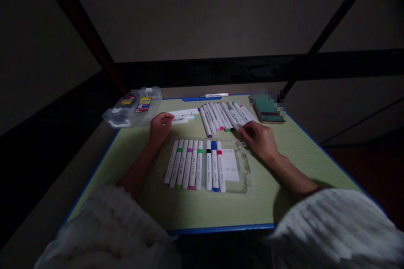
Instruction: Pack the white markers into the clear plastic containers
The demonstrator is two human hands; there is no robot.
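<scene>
My left hand (160, 129) is curled at the left ends of a small pile of white markers (186, 113); whether it grips one is hidden. My right hand (261, 139) has thumb and fingers pinched at the near end of a white marker (237, 117) in the right part of a loose row. The rest of that row of markers (214, 117) lies side by side, with purple, pink, green and black ends. Between my forearms an open clear plastic case tray (245, 176) holds several white markers (189, 166) lined up, with bare space at its right.
A clear plastic carry case (121, 117) with yellow labels stands at the back left. A phone (268, 111) lies at the back right. One marker (216, 95) rests along the far edge of the blue-rimmed table (296, 155). A wall (202, 17) rises behind.
</scene>
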